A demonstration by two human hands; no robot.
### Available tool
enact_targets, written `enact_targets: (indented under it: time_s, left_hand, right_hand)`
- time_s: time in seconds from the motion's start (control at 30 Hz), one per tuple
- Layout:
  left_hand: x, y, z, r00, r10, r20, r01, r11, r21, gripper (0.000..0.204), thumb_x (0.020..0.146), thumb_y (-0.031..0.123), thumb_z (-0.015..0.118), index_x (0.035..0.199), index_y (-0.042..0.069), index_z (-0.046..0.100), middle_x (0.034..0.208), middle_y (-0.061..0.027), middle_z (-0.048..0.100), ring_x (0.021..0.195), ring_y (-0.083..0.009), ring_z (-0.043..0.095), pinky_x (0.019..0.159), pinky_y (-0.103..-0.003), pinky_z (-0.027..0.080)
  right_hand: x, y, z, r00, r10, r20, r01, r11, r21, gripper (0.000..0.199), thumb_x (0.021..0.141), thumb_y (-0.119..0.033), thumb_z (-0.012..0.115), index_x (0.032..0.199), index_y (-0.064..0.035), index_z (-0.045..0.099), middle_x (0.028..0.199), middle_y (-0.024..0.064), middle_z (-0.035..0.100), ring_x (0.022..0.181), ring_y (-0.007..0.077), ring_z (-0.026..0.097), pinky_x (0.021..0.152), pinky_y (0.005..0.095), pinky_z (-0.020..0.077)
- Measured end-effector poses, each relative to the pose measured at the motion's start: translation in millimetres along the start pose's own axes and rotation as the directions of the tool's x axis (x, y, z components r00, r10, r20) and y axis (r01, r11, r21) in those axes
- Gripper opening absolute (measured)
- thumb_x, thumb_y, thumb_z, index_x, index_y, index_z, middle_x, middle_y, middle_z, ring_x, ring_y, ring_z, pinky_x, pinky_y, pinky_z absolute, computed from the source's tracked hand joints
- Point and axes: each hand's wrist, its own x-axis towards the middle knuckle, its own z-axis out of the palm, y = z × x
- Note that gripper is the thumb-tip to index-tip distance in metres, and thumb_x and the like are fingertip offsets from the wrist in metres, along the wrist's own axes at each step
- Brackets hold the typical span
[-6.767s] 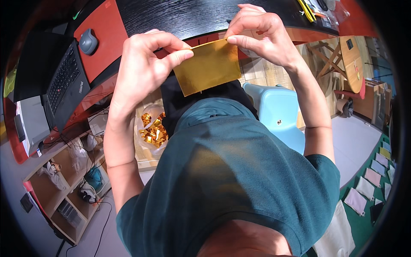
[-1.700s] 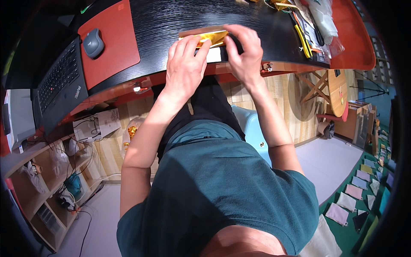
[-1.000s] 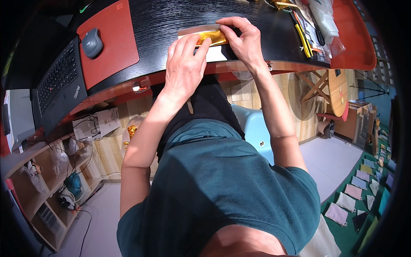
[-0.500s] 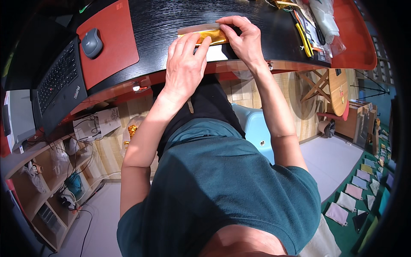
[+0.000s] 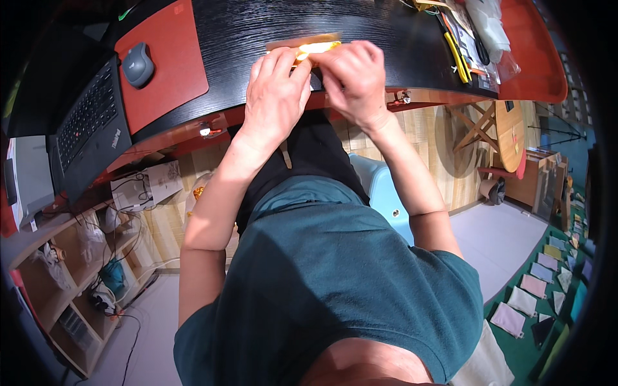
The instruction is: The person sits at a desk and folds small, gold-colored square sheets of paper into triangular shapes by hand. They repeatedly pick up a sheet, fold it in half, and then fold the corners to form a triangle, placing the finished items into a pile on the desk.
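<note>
A folded strip of gold paper (image 5: 314,47) lies on the black desk (image 5: 360,26) near its front edge. My left hand (image 5: 273,96) rests flat on the desk with its fingertips pressing the strip's left part. Beside it, my right hand (image 5: 351,80) bends over the strip's right part and hides that end. Both hands touch the paper and nearly touch each other.
A red mouse pad (image 5: 170,58) with a grey mouse (image 5: 138,64) and a black laptop (image 5: 87,125) lie on the desk's left. Yellow-handled tools (image 5: 458,56) and a plastic bag (image 5: 489,32) sit at the right. A pale blue chair (image 5: 386,199) is under me.
The gold sheet, once held up in the air, now lies folded on the desk. In the last second my right hand slid left along the strip toward my left hand.
</note>
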Motion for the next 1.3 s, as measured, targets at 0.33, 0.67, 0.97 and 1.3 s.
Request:
enact_targets:
  time_s: [0.33,0.67,0.97,1.3]
  left_hand:
    - [1.7,-19.4,-4.2,0.999,-0.026,-0.047,0.016,0.979,-0.201,0.019,0.089,0.007,0.071,0.108,0.003,0.074,0.113,-0.011,0.074,0.113,-0.0292,0.068,0.097,-0.042,0.053]
    - [0.3,-13.2,-5.7,1.0,-0.008,-0.013,0.006,0.991,-0.137,0.024,0.09,0.002,0.07,0.114,0.002,0.073,0.12,-0.0122,0.074,0.114,-0.0305,0.068,0.101,-0.041,0.054]
    - [-0.6,7.8,8.9,0.994,-0.056,-0.095,0.056,0.998,-0.008,0.03,0.087,0.007,0.072,0.117,-0.002,0.072,0.12,-0.0159,0.07,0.113,-0.0322,0.064,0.1,-0.043,0.052]
    - [3.4,-27.5,-21.4,0.999,-0.042,0.018,0.045,0.974,-0.22,0.034,0.091,-0.003,0.06,0.121,0.006,0.072,0.109,-0.0142,0.073,0.106,-0.0339,0.066,0.094,-0.042,0.055]
  right_hand:
    - [-24.4,-27.0,-0.6,0.993,0.072,0.097,-0.05,0.976,-0.21,0.034,0.087,-0.026,0.077,0.121,-0.023,0.075,0.111,-0.0016,0.067,0.1,0.0179,0.063,0.115,0.0502,0.0324]
    - [-31.2,19.5,-35.2,0.996,0.073,0.053,-0.045,0.913,-0.406,0.01,0.089,-0.022,0.074,0.097,-0.0161,0.078,0.107,-0.0011,0.072,0.101,0.0195,0.065,0.115,0.0522,0.031]
    - [7.9,0.9,-8.4,0.897,0.442,0.009,-0.422,0.849,0.318,0.019,0.092,-0.006,0.073,0.111,-0.0006,0.075,0.103,0.0115,0.076,0.095,0.0199,0.074,0.085,0.0309,0.0578]
    - [1.5,-9.2,24.1,0.897,0.441,-0.021,-0.44,0.897,0.034,0.034,0.082,-0.018,0.084,0.11,-0.0033,0.07,0.098,0.0084,0.071,0.092,0.0217,0.071,0.086,0.0348,0.0573]
